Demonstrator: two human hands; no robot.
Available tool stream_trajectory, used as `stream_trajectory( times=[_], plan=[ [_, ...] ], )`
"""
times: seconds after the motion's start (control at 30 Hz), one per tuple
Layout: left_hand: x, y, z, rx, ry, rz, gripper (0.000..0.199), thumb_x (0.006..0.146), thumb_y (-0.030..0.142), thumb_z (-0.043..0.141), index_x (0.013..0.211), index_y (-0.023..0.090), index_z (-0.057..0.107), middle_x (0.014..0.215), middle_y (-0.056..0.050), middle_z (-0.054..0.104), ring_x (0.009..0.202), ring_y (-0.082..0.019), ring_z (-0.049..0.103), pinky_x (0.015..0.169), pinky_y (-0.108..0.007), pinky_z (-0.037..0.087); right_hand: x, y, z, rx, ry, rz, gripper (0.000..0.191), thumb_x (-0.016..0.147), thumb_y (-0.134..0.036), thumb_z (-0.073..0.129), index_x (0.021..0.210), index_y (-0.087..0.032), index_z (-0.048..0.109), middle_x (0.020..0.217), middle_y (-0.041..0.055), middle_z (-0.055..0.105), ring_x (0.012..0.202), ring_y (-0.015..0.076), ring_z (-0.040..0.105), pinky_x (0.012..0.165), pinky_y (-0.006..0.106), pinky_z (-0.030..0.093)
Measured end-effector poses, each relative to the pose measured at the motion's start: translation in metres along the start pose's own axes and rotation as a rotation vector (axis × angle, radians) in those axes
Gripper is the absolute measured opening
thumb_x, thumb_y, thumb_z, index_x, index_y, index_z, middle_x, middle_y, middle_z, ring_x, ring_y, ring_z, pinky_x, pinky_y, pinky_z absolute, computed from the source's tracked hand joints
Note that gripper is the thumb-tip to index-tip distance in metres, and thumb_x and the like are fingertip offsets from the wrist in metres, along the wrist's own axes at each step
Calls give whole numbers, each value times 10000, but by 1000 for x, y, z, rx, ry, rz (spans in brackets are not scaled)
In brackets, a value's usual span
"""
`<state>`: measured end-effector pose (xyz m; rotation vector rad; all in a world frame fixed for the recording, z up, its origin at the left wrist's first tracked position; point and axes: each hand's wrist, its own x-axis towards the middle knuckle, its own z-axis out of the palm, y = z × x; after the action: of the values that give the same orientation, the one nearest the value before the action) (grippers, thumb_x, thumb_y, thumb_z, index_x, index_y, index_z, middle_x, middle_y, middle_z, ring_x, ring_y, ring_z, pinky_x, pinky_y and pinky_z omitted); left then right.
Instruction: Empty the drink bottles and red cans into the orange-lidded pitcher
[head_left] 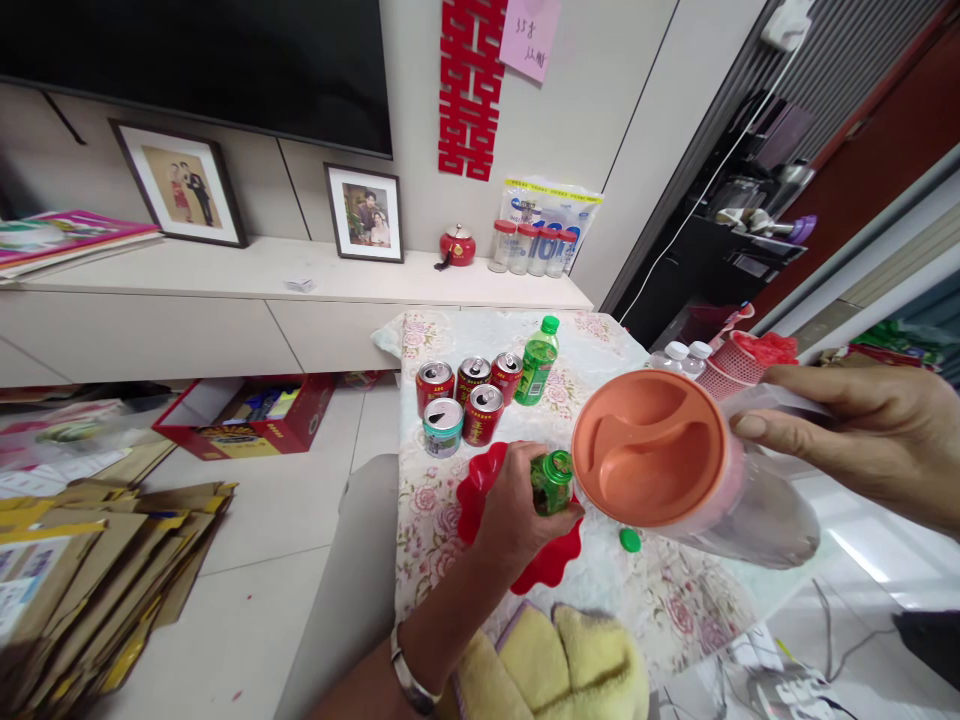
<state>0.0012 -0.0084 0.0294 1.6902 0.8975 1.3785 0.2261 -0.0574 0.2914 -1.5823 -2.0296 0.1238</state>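
Observation:
Wrapped around an uncapped green plastic bottle (551,490) is my left hand (517,505). The bottle stands upright over a red scalloped dish (551,565); whether its base rests in the dish is hidden. My right hand (889,440) grips the handle of a clear plastic pitcher (765,510) with an orange lid (651,450). The pitcher is tipped sideways, its lid turned toward the bottle's mouth; I cannot make out any liquid flowing. A loose green bottle cap (630,540) lies on the floral tablecloth (431,550) below the lid.
Behind the dish are several drink cans (482,412) and a capped green bottle (538,365). A folded yellow towel (577,665) lies at the near edge. Two white-capped bottles (679,358) and pink baskets (727,368) are at the right. Flattened cardboard (112,560) covers floor at left.

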Motion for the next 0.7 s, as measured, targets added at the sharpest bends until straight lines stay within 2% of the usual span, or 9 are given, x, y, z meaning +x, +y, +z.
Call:
stream_trajectory(
  times=[0.23, 0.5, 0.7],
  plan=[
    [0, -2, 1, -16, 0, -9, 672, 677, 323, 889, 1268, 201, 591, 1213, -150, 705, 1119, -353, 744, 942, -543, 648, 2, -5, -1, 35, -36, 29, 575, 863, -744, 771, 693, -198, 823, 597, 64, 656, 481, 121, 547, 397, 172, 426],
    [0, -1, 0, -5, -4, -31, 692, 663, 296, 906, 1275, 245, 586, 1229, -115, 713, 1101, -315, 746, 947, -502, 644, 2, -5, 1, 43, -44, 60, 603, 851, -764, 768, 665, -190, 801, 573, 52, 612, 487, 117, 518, 407, 176, 421],
    [0, 0, -1, 1, -10, -20, 683, 669, 280, 899, 1270, 250, 577, 1225, -108, 705, 1114, -311, 743, 965, -507, 642, 2, -6, 0, 61, -56, 93, 571, 844, -749, 781, 703, -197, 824, 596, 55, 637, 513, 135, 561, 427, 191, 456]
  ],
)
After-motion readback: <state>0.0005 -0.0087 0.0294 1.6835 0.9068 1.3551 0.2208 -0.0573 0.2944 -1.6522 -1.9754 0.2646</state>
